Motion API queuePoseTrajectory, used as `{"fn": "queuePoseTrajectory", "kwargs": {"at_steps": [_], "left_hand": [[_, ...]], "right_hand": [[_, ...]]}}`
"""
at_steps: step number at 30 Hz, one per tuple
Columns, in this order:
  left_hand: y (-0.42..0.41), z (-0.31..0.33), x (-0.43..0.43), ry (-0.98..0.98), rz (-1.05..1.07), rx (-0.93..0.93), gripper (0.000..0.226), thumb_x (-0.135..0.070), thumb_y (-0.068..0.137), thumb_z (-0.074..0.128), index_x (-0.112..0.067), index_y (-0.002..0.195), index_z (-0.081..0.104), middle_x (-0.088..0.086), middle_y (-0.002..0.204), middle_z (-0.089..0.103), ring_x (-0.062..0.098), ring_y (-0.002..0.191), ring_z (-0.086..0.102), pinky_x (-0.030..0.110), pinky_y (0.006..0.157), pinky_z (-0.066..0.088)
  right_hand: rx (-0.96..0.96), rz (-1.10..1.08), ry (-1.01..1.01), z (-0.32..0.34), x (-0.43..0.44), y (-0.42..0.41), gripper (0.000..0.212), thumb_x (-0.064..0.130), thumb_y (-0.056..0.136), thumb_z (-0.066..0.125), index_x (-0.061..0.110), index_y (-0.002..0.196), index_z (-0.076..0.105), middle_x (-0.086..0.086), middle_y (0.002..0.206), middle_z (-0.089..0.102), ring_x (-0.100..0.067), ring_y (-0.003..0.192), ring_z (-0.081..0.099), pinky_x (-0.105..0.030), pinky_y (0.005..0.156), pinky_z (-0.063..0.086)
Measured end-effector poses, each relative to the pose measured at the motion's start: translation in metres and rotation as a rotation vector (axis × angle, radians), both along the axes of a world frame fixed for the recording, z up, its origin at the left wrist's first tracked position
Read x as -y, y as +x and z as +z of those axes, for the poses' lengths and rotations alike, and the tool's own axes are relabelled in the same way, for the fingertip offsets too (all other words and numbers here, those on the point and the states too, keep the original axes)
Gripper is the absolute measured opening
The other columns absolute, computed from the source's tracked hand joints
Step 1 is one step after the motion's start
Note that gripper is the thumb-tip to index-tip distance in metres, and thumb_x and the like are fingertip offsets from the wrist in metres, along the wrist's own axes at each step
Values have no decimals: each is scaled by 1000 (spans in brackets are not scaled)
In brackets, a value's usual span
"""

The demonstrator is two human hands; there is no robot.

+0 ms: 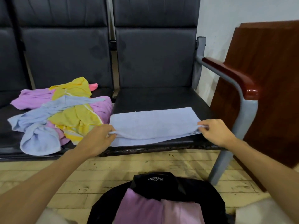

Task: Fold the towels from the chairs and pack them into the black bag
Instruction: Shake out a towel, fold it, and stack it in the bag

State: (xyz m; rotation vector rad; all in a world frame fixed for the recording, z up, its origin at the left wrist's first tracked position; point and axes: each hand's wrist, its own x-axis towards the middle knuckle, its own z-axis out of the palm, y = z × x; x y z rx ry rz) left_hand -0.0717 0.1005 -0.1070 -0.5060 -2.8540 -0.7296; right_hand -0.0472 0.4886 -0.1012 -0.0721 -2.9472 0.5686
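Floorboards of pale, scuffed wood run along the bottom of the view, and on them, nearest the camera, sits the black bag, open, with folded purple towels showing inside. Just beyond it stands a row of dark padded chairs on a grey metal frame with a red-brown armrest at the right end. A light blue towel lies flat on the right-hand seat, folded over on itself, soft and slightly rumpled along its near fold. The left hand pinches the towel's near left corner and the right hand pinches its near right corner. On the seat to the left lies a loose heap of towels in purple, yellow, blue and pink. Behind, a white wall and a leaning red-brown wooden panel.
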Motion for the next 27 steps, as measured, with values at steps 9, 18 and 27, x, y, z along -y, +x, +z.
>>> {"fn": "queuePoseTrajectory", "kwargs": {"at_steps": [9, 18, 27], "left_hand": [[-18, -10, -6, 46, 181, 46, 21, -18, 91, 57, -7, 79, 70, 6, 86, 67, 22, 82, 59, 30, 73, 42], [-38, -17, -26, -158, 540, 347, 83, -65, 87, 47, 1, 136, 39, 19, 142, 40, 35, 132, 37, 38, 106, 30], [-38, -8, -46, 147, 380, 268, 47, -28, 94, 52, -2, 133, 47, 14, 137, 50, 32, 125, 46, 33, 100, 35]], "right_hand": [[-17, -174, -8, -7, 12, -14, 21, 24, 95, 55, 10, 92, 70, -8, 99, 66, -21, 84, 62, -37, 77, 54], [60, -523, -126, -24, 17, -51, 35, 36, 83, 62, 10, 106, 60, -11, 108, 61, -29, 102, 55, -42, 94, 36], [247, -504, -64, -16, 23, -50, 32, 41, 92, 55, 14, 75, 50, -4, 78, 53, -24, 91, 52, -40, 95, 33]]}}
